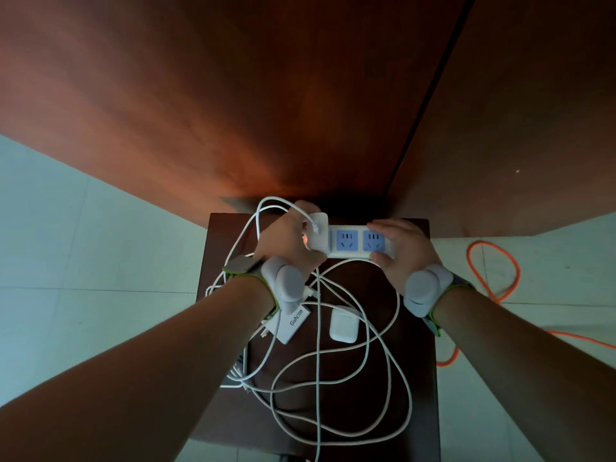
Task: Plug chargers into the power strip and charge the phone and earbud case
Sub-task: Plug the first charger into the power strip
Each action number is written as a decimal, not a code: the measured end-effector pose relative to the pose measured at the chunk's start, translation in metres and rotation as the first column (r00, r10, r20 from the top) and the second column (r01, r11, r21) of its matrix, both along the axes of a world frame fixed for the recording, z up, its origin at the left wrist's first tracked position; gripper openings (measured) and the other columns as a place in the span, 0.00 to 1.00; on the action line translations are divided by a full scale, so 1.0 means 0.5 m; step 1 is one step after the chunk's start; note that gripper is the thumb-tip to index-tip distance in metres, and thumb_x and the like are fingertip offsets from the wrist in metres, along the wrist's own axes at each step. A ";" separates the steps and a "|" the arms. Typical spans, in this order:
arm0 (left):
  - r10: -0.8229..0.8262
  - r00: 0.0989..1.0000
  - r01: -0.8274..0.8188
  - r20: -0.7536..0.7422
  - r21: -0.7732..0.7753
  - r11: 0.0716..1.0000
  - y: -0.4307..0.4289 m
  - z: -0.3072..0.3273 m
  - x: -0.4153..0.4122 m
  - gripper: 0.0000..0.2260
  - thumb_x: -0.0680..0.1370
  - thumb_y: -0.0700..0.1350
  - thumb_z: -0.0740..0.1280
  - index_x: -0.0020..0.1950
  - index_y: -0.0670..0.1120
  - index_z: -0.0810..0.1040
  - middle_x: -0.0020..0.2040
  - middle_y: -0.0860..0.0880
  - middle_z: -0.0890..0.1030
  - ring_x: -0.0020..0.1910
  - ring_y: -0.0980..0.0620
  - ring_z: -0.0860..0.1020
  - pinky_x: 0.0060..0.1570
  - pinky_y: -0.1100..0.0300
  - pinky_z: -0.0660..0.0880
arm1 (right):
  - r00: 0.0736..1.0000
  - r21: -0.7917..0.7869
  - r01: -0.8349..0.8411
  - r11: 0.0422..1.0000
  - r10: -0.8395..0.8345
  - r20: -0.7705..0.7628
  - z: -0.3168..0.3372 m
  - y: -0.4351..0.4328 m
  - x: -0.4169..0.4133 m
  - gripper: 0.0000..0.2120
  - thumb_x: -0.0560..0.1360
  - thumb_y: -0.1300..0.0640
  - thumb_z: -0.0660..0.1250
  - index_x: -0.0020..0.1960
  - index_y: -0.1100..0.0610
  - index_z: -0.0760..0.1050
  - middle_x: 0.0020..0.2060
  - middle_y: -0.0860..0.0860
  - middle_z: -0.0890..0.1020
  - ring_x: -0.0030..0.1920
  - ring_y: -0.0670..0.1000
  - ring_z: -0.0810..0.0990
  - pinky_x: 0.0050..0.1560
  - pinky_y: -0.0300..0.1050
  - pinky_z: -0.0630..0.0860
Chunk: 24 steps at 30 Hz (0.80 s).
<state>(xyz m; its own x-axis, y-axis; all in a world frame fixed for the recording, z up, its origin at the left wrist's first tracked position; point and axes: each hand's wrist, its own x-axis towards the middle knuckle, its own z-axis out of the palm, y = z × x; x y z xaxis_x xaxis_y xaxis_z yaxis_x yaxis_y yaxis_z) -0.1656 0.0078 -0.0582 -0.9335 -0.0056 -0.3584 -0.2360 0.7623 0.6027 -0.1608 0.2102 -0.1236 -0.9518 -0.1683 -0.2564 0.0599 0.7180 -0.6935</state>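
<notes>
White power strip [359, 241] lies crosswise at far edge of small dark table [416, 395], two blue sockets facing up and unoccupied.

Head view, findings:
- Left hand [283, 241]: fingers and thumb wrapped round white charger [316, 233], which sits on left end of power strip. Whether prongs are fully seated: cannot tell. Small orange-red glow shows just left of charger.
- White lead is plugged into charger's top face and loops away to the left.
- Right hand [403, 248]: clasps right end of power strip, fingers over far edge, thumb on near edge.
- Second charger [293, 323], white w/ "GaN" print, lies flat on table just below left wrist, prongs pointing left, unplugged.
- Earbud case [345, 325], white, lid closed, rests on table just right of second charger, approx centre, inside the cable loops.
- Cables [318, 378], white, lie in loose tangled loops over most of the table; one runs off near edge.
- Both wrists carry grey wrist units [423, 288] on green-edged straps.

Surroundings: reddish wood panel [233, 95] behind table; pale tiled floor [66, 261] either side; orange cord [516, 271] looped on floor at right, well apart from table.
</notes>
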 end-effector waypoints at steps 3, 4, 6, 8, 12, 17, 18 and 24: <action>0.100 0.995 -0.100 0.007 -0.005 0.995 0.009 -0.009 0.021 0.28 0.65 0.44 0.74 0.62 0.54 0.67 0.58 0.52 0.76 0.55 0.51 0.78 0.53 0.54 0.77 | 1.000 0.002 0.000 1.000 0.000 0.004 -0.001 -0.001 -0.001 0.24 0.70 0.63 0.70 0.65 0.55 0.73 0.65 0.51 0.74 0.69 0.54 0.67 0.69 0.41 0.59; 0.135 0.991 -0.134 0.024 -0.035 0.990 0.011 -0.011 0.028 0.30 0.64 0.46 0.74 0.62 0.52 0.66 0.59 0.51 0.74 0.54 0.49 0.78 0.51 0.53 0.77 | 1.000 0.001 0.003 1.000 -0.003 0.008 -0.001 -0.002 -0.001 0.24 0.70 0.63 0.70 0.65 0.55 0.73 0.65 0.51 0.74 0.69 0.54 0.67 0.69 0.41 0.59; 0.193 0.976 -0.176 0.103 -0.158 0.972 0.011 -0.013 0.042 0.30 0.61 0.51 0.75 0.58 0.51 0.64 0.55 0.51 0.75 0.49 0.47 0.79 0.47 0.52 0.77 | 1.000 -0.006 0.009 1.000 -0.009 0.007 -0.003 -0.003 -0.002 0.24 0.69 0.63 0.70 0.65 0.55 0.74 0.65 0.52 0.74 0.69 0.54 0.67 0.69 0.39 0.58; 0.220 0.957 -0.174 0.189 -0.230 0.957 0.014 -0.017 0.055 0.29 0.62 0.55 0.75 0.55 0.51 0.63 0.46 0.52 0.77 0.45 0.46 0.79 0.46 0.52 0.77 | 1.000 -0.014 0.013 1.000 -0.013 0.001 -0.006 -0.001 -0.001 0.24 0.69 0.64 0.71 0.64 0.55 0.74 0.65 0.51 0.74 0.68 0.54 0.68 0.68 0.39 0.58; 0.274 0.936 -0.220 0.220 -0.241 0.945 0.015 -0.028 0.059 0.23 0.67 0.49 0.71 0.57 0.52 0.65 0.39 0.53 0.76 0.44 0.45 0.80 0.48 0.52 0.77 | 1.000 -0.031 0.016 0.999 -0.016 -0.014 -0.008 0.001 0.000 0.24 0.69 0.64 0.72 0.64 0.55 0.75 0.64 0.52 0.75 0.67 0.54 0.69 0.69 0.42 0.61; 0.310 0.916 -0.271 0.255 -0.177 0.946 0.016 -0.045 0.055 0.20 0.67 0.51 0.70 0.55 0.52 0.66 0.40 0.53 0.78 0.43 0.47 0.80 0.48 0.51 0.78 | 0.999 -0.042 0.017 0.999 -0.018 -0.036 -0.009 0.002 0.000 0.24 0.68 0.64 0.72 0.63 0.56 0.75 0.63 0.53 0.75 0.66 0.55 0.71 0.69 0.49 0.65; 0.303 0.916 -0.267 0.265 -0.164 0.950 0.018 -0.048 0.055 0.21 0.66 0.53 0.71 0.54 0.52 0.66 0.40 0.53 0.78 0.42 0.48 0.80 0.47 0.52 0.78 | 0.999 -0.048 0.017 0.999 -0.018 -0.034 -0.009 0.003 0.000 0.23 0.68 0.64 0.72 0.63 0.56 0.76 0.63 0.53 0.75 0.66 0.56 0.71 0.69 0.50 0.65; 0.346 0.888 -0.316 0.303 -0.146 0.938 0.013 -0.070 0.055 0.14 0.68 0.46 0.66 0.49 0.54 0.66 0.39 0.51 0.82 0.39 0.48 0.82 0.46 0.52 0.79 | 0.999 -0.068 0.015 0.998 -0.018 -0.041 -0.009 0.003 0.000 0.23 0.68 0.65 0.73 0.62 0.57 0.76 0.62 0.54 0.76 0.65 0.56 0.72 0.69 0.49 0.66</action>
